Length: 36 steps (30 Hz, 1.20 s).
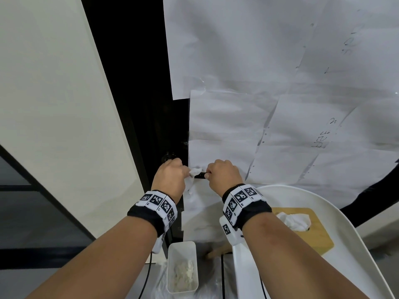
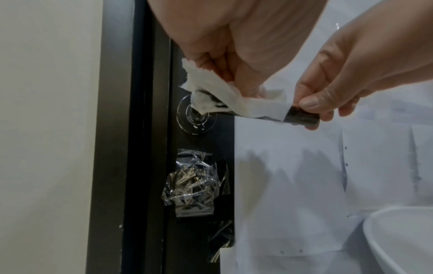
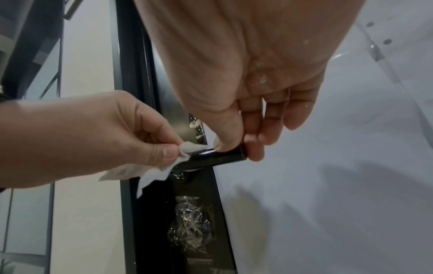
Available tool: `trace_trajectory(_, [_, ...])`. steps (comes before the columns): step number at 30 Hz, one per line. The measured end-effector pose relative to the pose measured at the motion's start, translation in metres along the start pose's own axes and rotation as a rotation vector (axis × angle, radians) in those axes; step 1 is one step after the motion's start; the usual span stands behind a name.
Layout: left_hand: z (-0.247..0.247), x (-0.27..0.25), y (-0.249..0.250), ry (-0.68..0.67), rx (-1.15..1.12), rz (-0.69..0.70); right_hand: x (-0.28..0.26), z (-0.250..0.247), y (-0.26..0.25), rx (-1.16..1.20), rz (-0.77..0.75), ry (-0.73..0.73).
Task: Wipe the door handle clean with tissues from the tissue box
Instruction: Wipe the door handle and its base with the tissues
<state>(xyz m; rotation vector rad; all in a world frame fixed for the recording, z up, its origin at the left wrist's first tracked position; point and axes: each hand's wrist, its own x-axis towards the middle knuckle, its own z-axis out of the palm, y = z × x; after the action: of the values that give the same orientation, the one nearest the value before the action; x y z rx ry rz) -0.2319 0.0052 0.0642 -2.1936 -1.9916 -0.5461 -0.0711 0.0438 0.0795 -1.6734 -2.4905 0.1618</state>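
A black lever door handle [image 2: 301, 115] [image 3: 220, 157] [image 1: 201, 175] sticks out from a black door, with its round base plate [image 2: 194, 118] at the left. My left hand [image 1: 170, 178] [image 2: 234, 61] [image 3: 98, 137] pinches a white tissue [image 2: 236, 100] [image 3: 150, 172] [image 1: 195, 172] wrapped over the handle's inner part. My right hand [image 1: 224, 174] [image 3: 236, 146] [image 2: 328, 100] pinches the handle's free end between thumb and fingers. The wooden-topped tissue box [image 1: 317, 234] stands on a white chair at the lower right, a tissue poking out of its slot.
White paper sheets [image 1: 280, 83] cover the door right of the handle. Crinkled clear plastic [image 2: 194, 183] is taped below the handle. A white bin [image 1: 182, 268] holding crumpled tissues sits on the floor below my hands. The white chair's rim [image 1: 345, 223] curves close on the right.
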Motion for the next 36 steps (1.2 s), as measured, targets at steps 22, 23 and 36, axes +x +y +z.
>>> trace_trajectory(22, [-0.006,-0.008,-0.009,-0.210,0.025,-0.046,0.000,0.009,-0.010,0.072,-0.024,-0.087])
trace_trajectory(23, [-0.006,-0.010,-0.011,-0.209,0.029,-0.063,0.000,0.008,-0.010,0.063,-0.026,-0.088])
trace_trajectory(36, [-0.006,-0.015,-0.010,-0.036,-0.062,-0.031,0.002,0.009,-0.010,0.084,-0.020,-0.082])
